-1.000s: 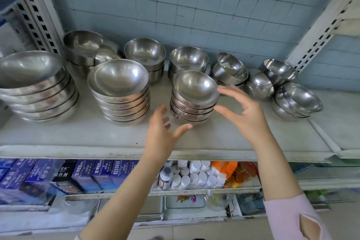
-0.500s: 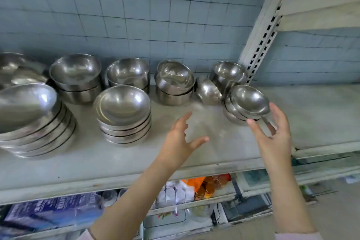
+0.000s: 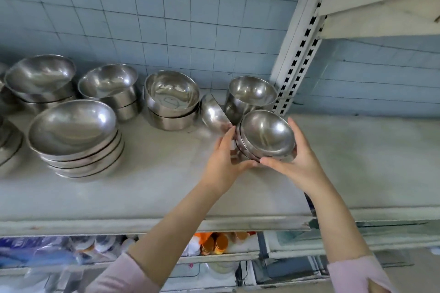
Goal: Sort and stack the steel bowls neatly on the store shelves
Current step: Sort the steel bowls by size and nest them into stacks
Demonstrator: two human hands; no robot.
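Head view, and both hands are on it! The left hand (image 3: 223, 164) curls round the left side and the right hand (image 3: 297, 162) wraps the right side of the small bowl stack (image 3: 266, 135). They grip it tilted toward the camera, low over the shelf (image 3: 142, 192), just in front of the slotted upright (image 3: 300, 54).

Just left of the upright stands a deep bowl stack (image 3: 250, 93), then a tipped bowl (image 3: 213, 114) on its side. Well left of the upright sits a wide bowl stack (image 3: 73, 131).

Below and left of the upright, on a lower shelf, are amber jars (image 3: 214, 244) and blue packets (image 3: 35, 250), their print too blurred to read.
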